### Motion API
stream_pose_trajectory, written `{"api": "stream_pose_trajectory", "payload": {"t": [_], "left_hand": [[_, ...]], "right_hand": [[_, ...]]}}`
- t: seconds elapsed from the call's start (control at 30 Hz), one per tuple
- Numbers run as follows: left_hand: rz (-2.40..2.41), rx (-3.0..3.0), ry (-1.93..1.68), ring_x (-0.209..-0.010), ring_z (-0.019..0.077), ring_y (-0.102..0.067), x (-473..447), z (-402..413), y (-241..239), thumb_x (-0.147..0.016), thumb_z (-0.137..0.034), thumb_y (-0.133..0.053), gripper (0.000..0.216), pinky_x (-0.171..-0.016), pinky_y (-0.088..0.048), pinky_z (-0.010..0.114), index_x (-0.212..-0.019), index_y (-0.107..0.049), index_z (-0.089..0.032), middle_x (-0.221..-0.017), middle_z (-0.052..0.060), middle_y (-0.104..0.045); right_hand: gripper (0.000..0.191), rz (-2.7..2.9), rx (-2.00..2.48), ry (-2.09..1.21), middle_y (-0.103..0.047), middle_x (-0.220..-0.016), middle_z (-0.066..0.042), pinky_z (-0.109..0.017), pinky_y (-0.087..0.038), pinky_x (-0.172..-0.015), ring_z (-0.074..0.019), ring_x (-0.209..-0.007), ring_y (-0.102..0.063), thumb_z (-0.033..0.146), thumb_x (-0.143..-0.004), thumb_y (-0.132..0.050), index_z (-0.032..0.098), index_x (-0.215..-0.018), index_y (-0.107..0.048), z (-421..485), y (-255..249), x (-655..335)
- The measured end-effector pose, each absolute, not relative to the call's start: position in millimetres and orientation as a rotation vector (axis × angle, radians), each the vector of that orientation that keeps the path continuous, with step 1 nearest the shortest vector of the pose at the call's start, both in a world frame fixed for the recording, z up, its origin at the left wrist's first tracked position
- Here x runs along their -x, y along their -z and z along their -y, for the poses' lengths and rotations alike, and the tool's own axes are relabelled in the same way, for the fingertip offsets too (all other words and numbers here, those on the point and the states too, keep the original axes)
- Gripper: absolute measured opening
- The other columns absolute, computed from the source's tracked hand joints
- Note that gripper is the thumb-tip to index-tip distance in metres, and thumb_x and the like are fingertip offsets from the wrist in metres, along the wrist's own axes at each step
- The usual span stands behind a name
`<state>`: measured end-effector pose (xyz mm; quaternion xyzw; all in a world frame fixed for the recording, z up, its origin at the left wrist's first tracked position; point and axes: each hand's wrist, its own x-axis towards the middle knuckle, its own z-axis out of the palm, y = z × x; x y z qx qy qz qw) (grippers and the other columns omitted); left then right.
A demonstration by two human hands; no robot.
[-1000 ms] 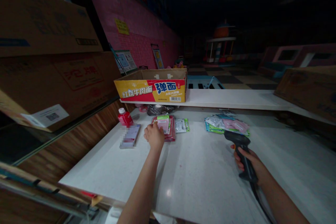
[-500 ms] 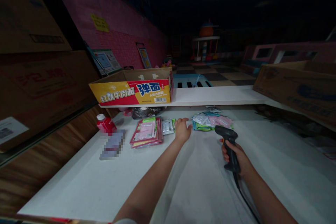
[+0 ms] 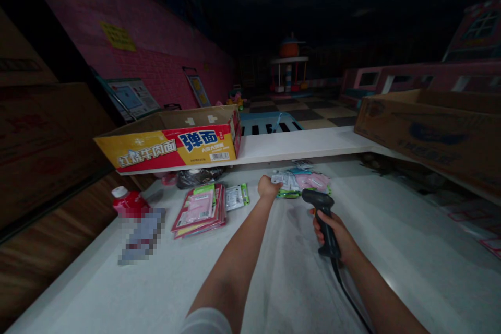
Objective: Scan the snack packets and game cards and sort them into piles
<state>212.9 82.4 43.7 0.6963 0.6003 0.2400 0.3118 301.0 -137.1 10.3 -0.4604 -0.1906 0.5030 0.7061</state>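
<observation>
My right hand [image 3: 331,232] is wrapped round the handle of a black barcode scanner [image 3: 319,199], with its cable running down to the front. My left hand [image 3: 268,187] is at the left end of a loose pile of small flat packets [image 3: 313,181], pink, silver, blue and green. Its thumb lies against a silver packet [image 3: 285,179]; its other fingers are mostly hidden. Left of that hand lies a silver and green packet [image 3: 235,197], close to a stack of red and pink packets [image 3: 200,210].
At the left stand a red bottle [image 3: 129,201] and a blurred-out flat item [image 3: 143,235]. A noodle carton [image 3: 176,146] sits on the raised white ledge [image 3: 297,141], and a brown carton [image 3: 422,125] stands at the right. A black plastic bag [image 3: 198,176] is tucked below the ledge.
My left hand has moved right, from the gap between the packets to the loose pile. My right hand still holds the scanner. The view has turned slightly to the right.
</observation>
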Motion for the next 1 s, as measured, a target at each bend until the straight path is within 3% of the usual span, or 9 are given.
{"api": "stream_pose_trajectory", "payload": {"t": [0.13, 0.27, 0.43, 1.0], "left_hand": [[-1.283, -1.414, -0.806, -0.066, 0.0180, -0.063, -202, -80, -40, -0.055, -0.035, -0.087, 0.035, -0.056, -0.041, 0.024, -0.064, -0.059, -0.016, -0.060, 0.002, -0.061], [-1.147, -1.321, -0.835, -0.044, 0.0078, -0.043, -179, -62, -36, -0.059, -0.043, -0.083, 0.039, -0.047, -0.033, 0.022, -0.056, -0.055, -0.016, -0.047, -0.005, -0.046], [-0.821, -1.200, -0.995, -0.045, 0.0059, -0.040, -136, -29, -14, -0.055, -0.051, -0.083, 0.044, -0.046, -0.030, 0.020, -0.071, -0.066, -0.013, -0.051, -0.005, -0.051], [-0.783, -1.127, -1.151, -0.044, 0.0058, -0.039, -117, -6, -2, -0.058, -0.050, -0.083, 0.042, -0.047, -0.029, 0.020, -0.071, -0.068, -0.013, -0.046, -0.006, -0.049]], "right_hand": [[0.048, 0.427, 1.038, -1.128, -0.056, -0.054, 0.004, -0.019, -0.038, -0.033, -0.0088, -0.037, -0.048, 0.050, -0.064, -0.084, 0.016, -0.092, -0.064, 139, -13, -300], [0.045, 0.438, 1.027, -1.125, -0.057, -0.054, 0.004, -0.019, -0.038, -0.033, -0.0089, -0.037, -0.048, 0.049, -0.065, -0.083, 0.017, -0.091, -0.065, 141, -13, -301], [0.043, 0.441, 1.007, -1.127, -0.057, -0.056, 0.003, -0.019, -0.039, -0.033, -0.0096, -0.039, -0.050, 0.046, -0.069, -0.082, 0.016, -0.095, -0.065, 141, -8, -303], [0.043, 0.473, 1.010, -1.155, -0.056, -0.058, 0.003, -0.019, -0.038, -0.034, -0.0094, -0.040, -0.049, 0.046, -0.069, -0.083, 0.018, -0.097, -0.065, 145, -7, -304]]}}
